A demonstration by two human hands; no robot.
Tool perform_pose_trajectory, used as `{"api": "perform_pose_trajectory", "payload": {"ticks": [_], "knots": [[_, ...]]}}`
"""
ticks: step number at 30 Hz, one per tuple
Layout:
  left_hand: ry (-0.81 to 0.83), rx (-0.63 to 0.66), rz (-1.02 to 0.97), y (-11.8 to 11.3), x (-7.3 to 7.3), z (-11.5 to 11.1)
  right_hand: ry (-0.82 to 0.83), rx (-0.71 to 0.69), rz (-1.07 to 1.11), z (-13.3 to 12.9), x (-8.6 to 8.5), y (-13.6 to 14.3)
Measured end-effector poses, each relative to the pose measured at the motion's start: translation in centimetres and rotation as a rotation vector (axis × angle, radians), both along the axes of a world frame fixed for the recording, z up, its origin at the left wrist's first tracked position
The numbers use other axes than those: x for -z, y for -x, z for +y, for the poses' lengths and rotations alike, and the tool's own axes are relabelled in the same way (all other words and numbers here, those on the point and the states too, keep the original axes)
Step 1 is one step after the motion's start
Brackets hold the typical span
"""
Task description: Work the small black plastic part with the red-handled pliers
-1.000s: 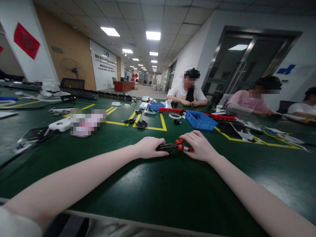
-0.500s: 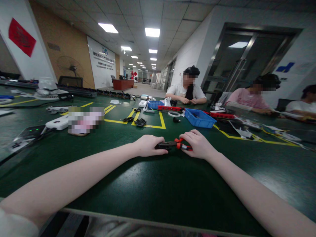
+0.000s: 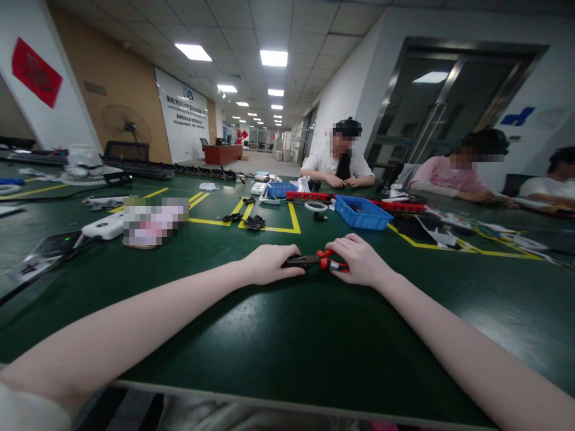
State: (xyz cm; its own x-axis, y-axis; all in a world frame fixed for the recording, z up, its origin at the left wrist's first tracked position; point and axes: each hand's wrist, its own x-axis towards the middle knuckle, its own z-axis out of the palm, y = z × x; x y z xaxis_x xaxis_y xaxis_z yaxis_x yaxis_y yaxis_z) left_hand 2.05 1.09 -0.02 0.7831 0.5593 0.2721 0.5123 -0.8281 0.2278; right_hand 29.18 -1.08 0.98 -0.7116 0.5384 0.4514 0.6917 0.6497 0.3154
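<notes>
Red-handled pliers (image 3: 324, 260) are in my right hand (image 3: 359, 261), whose fingers wrap round the handles. Their dark jaws point left, toward my left hand (image 3: 269, 263). The fingers and thumb of my left hand are closed on a small black part (image 3: 291, 270) at the jaw tips. Most of that part is hidden by the fingers, so its kind does not show. Both hands are just above the green table (image 3: 287, 335). Beyond them, small black pieces (image 3: 254, 222) lie in a yellow-taped area.
A blue bin (image 3: 363, 213) stands ahead to the right, near a white ring (image 3: 315, 206) and a red strip (image 3: 308, 196). At left lie a blurred-out phone (image 3: 155, 224) and a white power strip (image 3: 104, 227). Co-workers (image 3: 344, 157) sit across the table and at right.
The view has shifted very slightly. My hands hold almost the same pose, with the pliers still at the black part.
</notes>
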Motion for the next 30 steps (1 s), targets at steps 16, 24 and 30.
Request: {"api": "perform_pose_trajectory", "payload": {"ticks": [16, 24, 30], "knots": [[0.14, 0.005, -0.035, 0.09, -0.16, 0.15, -0.084, 0.032, 0.032, -0.02, 0.44, -0.48], [0.105, 0.017, -0.043, 0.01, 0.0, 0.17, -0.09, 0.074, 0.066, 0.03, 0.37, -0.53], [0.125, 0.021, -0.039, 0.07, -0.07, 0.11, -0.052, 0.052, 0.075, 0.08, 0.44, -0.58]]}}
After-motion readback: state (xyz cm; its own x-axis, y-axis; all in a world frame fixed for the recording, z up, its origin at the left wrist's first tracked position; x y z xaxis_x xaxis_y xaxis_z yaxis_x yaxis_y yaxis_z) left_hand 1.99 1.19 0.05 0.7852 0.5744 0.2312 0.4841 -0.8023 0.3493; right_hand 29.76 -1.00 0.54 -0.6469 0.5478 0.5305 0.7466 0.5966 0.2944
